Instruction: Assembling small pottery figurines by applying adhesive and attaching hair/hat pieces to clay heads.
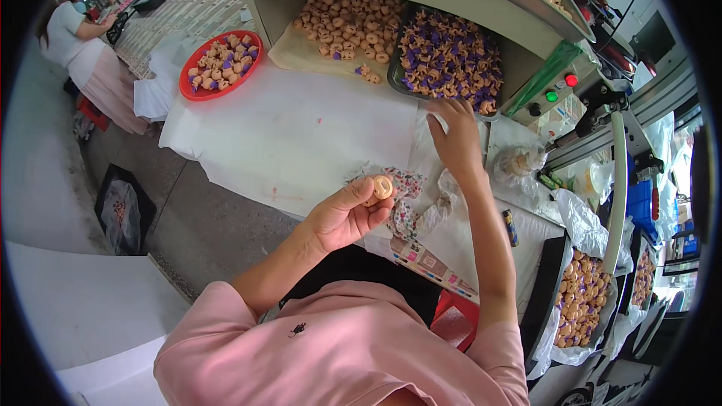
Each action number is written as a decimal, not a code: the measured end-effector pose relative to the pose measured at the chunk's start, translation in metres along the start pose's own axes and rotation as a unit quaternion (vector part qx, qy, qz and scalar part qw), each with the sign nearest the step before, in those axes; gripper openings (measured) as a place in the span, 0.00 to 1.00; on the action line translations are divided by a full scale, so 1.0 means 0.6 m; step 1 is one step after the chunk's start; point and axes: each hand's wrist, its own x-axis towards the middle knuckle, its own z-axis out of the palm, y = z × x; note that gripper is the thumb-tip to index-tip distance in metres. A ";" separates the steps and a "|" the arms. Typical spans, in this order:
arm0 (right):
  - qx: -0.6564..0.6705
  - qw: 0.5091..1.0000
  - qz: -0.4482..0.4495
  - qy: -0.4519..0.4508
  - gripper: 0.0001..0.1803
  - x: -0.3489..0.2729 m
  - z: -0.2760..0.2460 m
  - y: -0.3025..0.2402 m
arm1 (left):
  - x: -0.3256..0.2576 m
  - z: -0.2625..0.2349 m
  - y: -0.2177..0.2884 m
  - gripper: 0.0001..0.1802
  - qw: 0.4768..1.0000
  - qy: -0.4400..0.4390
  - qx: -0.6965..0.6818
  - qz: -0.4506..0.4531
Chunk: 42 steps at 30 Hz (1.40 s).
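Note:
My left hand (347, 214) is closed on a small beige doll-head-like piece (383, 187), held between thumb and fingers above the white table. A round opening shows on its upper side. My right hand (456, 139) reaches to the near edge of a dark tray (394, 79) heaped with small beige-and-purple figure parts (447, 56). Its thumb stands apart from the fingers, and the fingertips are partly lost against the parts. Left of this tray, under the shelf, lies a pile of beige head pieces (350, 19) on a cream sheet (289, 53).
A red bowl (184, 84) of joined beige-and-purple pieces stands at the far left of the table. Crumpled patterned cloth (406, 203) lies beside my left hand. At right are a black tray (543, 293) of beige pieces and plastic bags. Another person (90, 60) works at far left.

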 end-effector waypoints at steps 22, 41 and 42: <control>-0.024 0.994 -0.045 -0.099 0.11 0.181 0.160 0.050 | -0.055 -0.026 0.018 0.19 0.998 0.036 -0.017 0.056; 0.029 0.993 -0.068 -0.097 0.11 0.170 0.205 -0.015 | -0.046 -0.046 0.031 0.19 0.995 0.051 -0.011 0.082; 0.038 0.990 -0.083 -0.103 0.11 0.167 0.207 -0.022 | -0.045 -0.049 0.033 0.19 0.994 0.056 -0.015 0.088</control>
